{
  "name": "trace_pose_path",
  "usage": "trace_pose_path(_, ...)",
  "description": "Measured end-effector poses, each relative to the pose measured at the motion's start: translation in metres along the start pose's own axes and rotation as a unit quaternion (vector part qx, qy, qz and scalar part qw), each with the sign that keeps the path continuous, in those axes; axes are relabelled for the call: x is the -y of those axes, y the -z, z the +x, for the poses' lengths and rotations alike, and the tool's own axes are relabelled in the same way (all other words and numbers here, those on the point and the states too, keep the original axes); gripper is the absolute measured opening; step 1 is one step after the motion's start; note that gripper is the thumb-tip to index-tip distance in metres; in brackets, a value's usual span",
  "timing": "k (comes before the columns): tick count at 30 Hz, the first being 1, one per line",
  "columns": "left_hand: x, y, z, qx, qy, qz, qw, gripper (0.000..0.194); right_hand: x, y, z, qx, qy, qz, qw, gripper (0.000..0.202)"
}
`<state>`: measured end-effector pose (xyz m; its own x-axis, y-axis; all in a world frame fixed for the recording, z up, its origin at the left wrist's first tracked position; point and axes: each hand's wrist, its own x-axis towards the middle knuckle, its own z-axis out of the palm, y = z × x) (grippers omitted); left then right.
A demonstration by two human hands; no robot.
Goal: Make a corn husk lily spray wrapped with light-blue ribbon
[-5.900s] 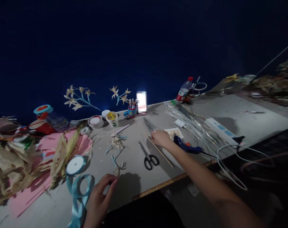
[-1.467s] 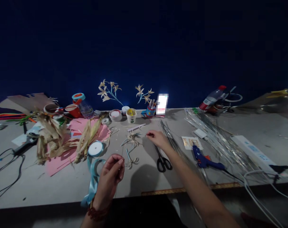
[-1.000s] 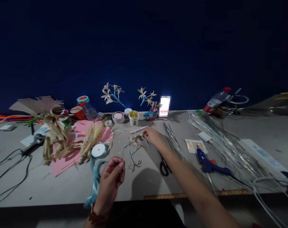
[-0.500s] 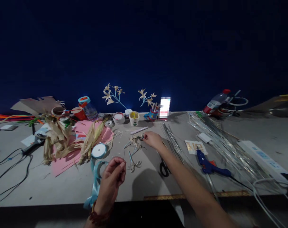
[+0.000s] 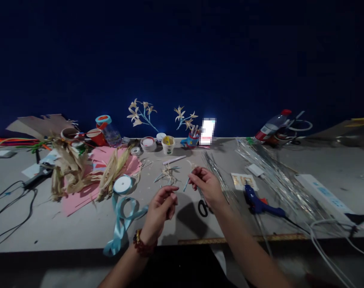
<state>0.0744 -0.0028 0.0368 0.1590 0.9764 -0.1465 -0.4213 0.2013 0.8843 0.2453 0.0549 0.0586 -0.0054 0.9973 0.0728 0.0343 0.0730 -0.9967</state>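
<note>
My right hand (image 5: 204, 182) is closed on a small flower stem (image 5: 185, 185), whose bluish end points down to the left and whose pale petals show above the fingers. To its left, my left hand (image 5: 164, 204) has its fingers pinched together; anything between them is too small to make out. Beyond my hands, several pale flower pieces with blue stems (image 5: 169, 176) lie on the grey table (image 5: 95, 236). Light blue ribbon (image 5: 122, 228) trails from a spool (image 5: 123, 184) left of my left hand. Black-handled scissors (image 5: 203, 208) lie beneath my right hand.
Corn husks (image 5: 71, 172) lie on pink paper (image 5: 77, 206) at left. A blue glue gun (image 5: 261, 203), bundled wires (image 5: 278, 176) and a power strip (image 5: 326, 196) are at right. Behind stand a yellow-lined cup (image 5: 168, 146), a pen holder (image 5: 191, 141) and a lit phone (image 5: 207, 131).
My right hand has moved back toward me from the flower pieces with a stem in it. My left hand has shifted right, nearer my right hand. The view has tilted slightly.
</note>
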Motion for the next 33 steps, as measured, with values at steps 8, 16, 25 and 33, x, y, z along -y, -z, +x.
trace_pose_path(8,0.003,-0.015,-0.006,0.039,-0.014,0.05,0.998,0.028,0.012,-0.001,-0.018,-0.03,0.018,0.106,0.994,0.022)
trace_pose_path(16,0.002,-0.02,-0.007,0.015,-0.029,0.041,0.999,0.022,0.009,-0.002,-0.024,-0.035,0.027,0.109,0.993,0.019)
trace_pose_path(25,-0.002,-0.026,-0.009,0.02,-0.016,0.054,0.998,0.037,0.013,0.001,-0.029,-0.046,0.046,0.067,0.996,0.018)
trace_pose_path(33,-0.001,-0.026,-0.008,0.011,-0.018,0.117,0.993,0.036,0.014,-0.002,-0.032,-0.051,0.07,0.041,0.995,0.015)
